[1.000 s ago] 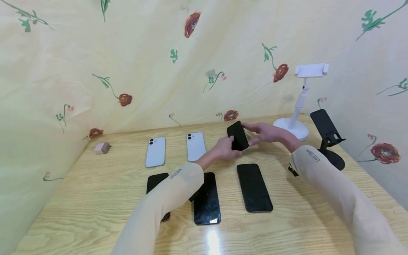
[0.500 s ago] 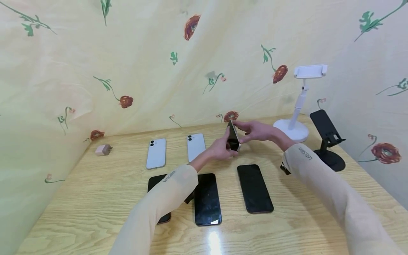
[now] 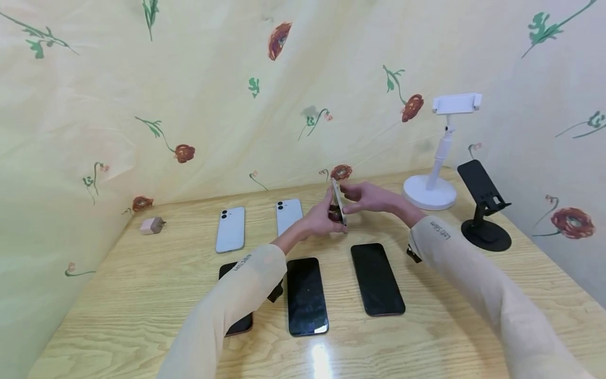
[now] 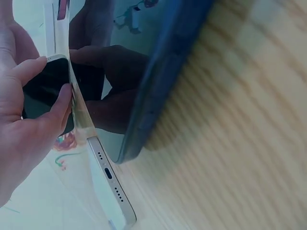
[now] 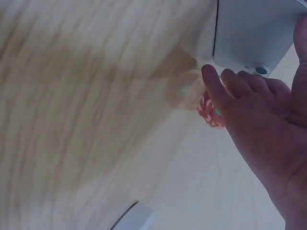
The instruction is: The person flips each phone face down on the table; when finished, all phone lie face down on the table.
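Observation:
My left hand [image 3: 321, 217] grips a smartphone [image 3: 337, 200] near the back of the table, with the phone tilted up almost edge-on. In the left wrist view, its dark screen [image 4: 48, 84] faces the camera between the thumb and a finger. Close behind it, on the right, is my right hand [image 3: 371, 199], its fingers extended around the light-grey back [image 5: 259, 31], which carries a camera lens. Whether the right fingertips touch the phone I cannot tell. Part of the phone is hidden by the left hand.
Two pale phones [image 3: 231, 229] lie back up; the second [image 3: 288, 213] is partly behind the left hand. Three dark phones lie nearer, one [image 3: 377, 279] at right, one [image 3: 306, 296] central, one [image 3: 241, 323] under the sleeve. A white stand [image 3: 430, 192], black stand [image 3: 486, 235] and charger [image 3: 152, 225] surround them.
The held phone has turned from showing its screen to almost edge-on, and has moved slightly left. Both hands have shifted left with it, and the right hand's grip on its edge has loosened.

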### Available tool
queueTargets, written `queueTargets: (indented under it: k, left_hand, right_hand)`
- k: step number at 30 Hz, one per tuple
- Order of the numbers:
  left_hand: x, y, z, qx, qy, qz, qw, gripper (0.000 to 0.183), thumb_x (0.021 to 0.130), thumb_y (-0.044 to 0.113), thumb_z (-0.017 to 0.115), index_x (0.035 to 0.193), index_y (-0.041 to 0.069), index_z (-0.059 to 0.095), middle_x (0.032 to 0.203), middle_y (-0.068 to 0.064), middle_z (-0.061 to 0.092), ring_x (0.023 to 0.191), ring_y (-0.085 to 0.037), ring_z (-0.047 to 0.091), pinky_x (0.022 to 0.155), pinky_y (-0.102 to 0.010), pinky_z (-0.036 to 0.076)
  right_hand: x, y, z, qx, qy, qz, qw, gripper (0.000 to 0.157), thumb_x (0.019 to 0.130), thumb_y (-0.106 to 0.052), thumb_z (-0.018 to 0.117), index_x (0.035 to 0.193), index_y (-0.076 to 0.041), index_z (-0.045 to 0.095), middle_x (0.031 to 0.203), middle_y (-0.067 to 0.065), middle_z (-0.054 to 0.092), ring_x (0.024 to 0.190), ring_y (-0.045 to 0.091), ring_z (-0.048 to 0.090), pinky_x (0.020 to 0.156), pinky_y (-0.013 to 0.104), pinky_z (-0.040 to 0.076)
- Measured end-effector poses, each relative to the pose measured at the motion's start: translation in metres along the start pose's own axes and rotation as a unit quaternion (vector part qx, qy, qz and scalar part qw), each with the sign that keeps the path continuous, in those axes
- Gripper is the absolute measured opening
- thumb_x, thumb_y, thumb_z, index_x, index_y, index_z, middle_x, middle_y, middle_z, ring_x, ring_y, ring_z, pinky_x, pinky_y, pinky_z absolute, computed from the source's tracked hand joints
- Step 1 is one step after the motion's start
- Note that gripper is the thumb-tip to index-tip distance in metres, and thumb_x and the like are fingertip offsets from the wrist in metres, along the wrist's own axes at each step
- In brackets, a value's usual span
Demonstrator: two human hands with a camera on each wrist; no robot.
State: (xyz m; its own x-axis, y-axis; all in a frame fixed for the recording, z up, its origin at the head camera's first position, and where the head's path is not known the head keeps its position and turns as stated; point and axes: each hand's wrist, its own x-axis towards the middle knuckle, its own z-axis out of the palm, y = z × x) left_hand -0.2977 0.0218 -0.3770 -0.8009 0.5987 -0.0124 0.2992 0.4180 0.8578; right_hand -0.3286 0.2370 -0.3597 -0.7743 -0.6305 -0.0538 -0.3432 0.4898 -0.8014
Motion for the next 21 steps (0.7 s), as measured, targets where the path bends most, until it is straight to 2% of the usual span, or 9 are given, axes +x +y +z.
queueTargets:
  k: [5, 8, 13, 21]
  left_hand:
    - [-0.0003, -0.0014, -0.0012, 0.022, 0.004, 0.01, 0.9997, 0.11, 0.083, 0.005, 0.079, 0.159, 0.005, 0.0, 0.126, -0.019, 0.059, 0.111, -0.027, 0.061, 0.092, -0.032, 0.048]
    - [-0.0003, -0.0028, -0.0006, 0.046, 0.016, 0.006, 0.9988, 0.101, 0.081, 0.005, 0.08, 0.155, 0.0, 0.011, 0.13, -0.022, 0.056, 0.114, -0.029, 0.059, 0.094, -0.032, 0.046]
    - [0.0006, -0.0041, 0.0029, 0.09, 0.041, -0.008, 0.995, 0.092, 0.078, 0.009, 0.084, 0.149, -0.002, 0.025, 0.131, -0.022, 0.057, 0.115, -0.029, 0.058, 0.095, -0.031, 0.045]
    - [-0.0015, -0.0023, 0.0072, 0.137, 0.059, -0.039, 0.9881, 0.092, 0.078, 0.018, 0.086, 0.148, -0.001, 0.029, 0.127, -0.019, 0.059, 0.11, -0.026, 0.06, 0.086, -0.03, 0.048]
  right_hand:
    - [0.0032, -0.0017, 0.0062, -0.038, -0.009, 0.018, 0.999, 0.083, 0.095, -0.023, 0.072, 0.156, 0.003, 0.023, 0.158, 0.023, 0.026, 0.143, 0.04, 0.028, 0.112, 0.052, 0.027]
    - [0.0059, -0.0013, 0.0087, -0.079, -0.02, 0.02, 0.996, 0.086, 0.093, -0.025, 0.075, 0.155, 0.006, 0.024, 0.154, 0.027, 0.032, 0.139, 0.04, 0.036, 0.109, 0.051, 0.033]
    - [0.0068, -0.0033, 0.0097, -0.121, -0.032, 0.036, 0.991, 0.087, 0.091, -0.026, 0.077, 0.154, 0.006, 0.026, 0.15, 0.031, 0.038, 0.132, 0.041, 0.044, 0.103, 0.05, 0.039]
    - [0.0056, -0.0077, 0.0104, -0.169, -0.036, 0.064, 0.983, 0.086, 0.089, -0.028, 0.078, 0.154, 0.001, 0.03, 0.149, 0.029, 0.04, 0.129, 0.037, 0.047, 0.102, 0.049, 0.04]
